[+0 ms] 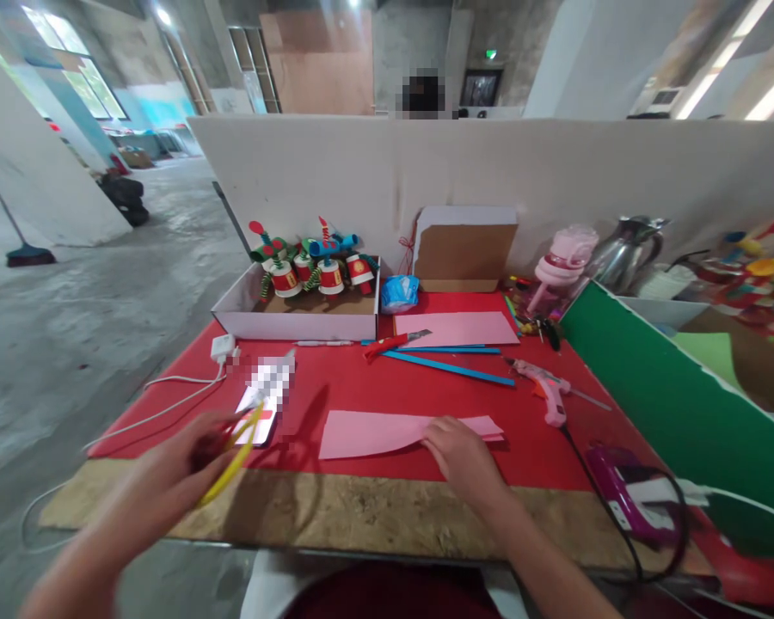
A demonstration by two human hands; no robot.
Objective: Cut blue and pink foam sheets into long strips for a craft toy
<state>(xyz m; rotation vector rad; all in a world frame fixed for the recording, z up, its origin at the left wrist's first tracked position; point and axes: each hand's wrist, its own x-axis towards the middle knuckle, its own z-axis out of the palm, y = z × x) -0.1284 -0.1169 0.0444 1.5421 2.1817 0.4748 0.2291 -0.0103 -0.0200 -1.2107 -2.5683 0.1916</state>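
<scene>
My left hand [190,464] is closed around a pair of yellow-handled scissors [237,464], raised over the front left of the table. Their blades point away from me and appear above a phone [272,387], partly blurred out. At the front middle, my right hand [455,451] pinches the near edge of a pink paper sheet [367,432]. The sheet lies on the red tabletop, and its right end shows more than one layer. Behind it are blue paper strips [451,367], a red utility knife [395,344] and another pink sheet [468,328].
At the back left, a white box [297,327] holds several paper-cup figures [330,277]. A pink glue gun [548,387] with a black cord lies right, beside a green-sided box [658,413]. A white charger [223,346] trails its cable off the left edge.
</scene>
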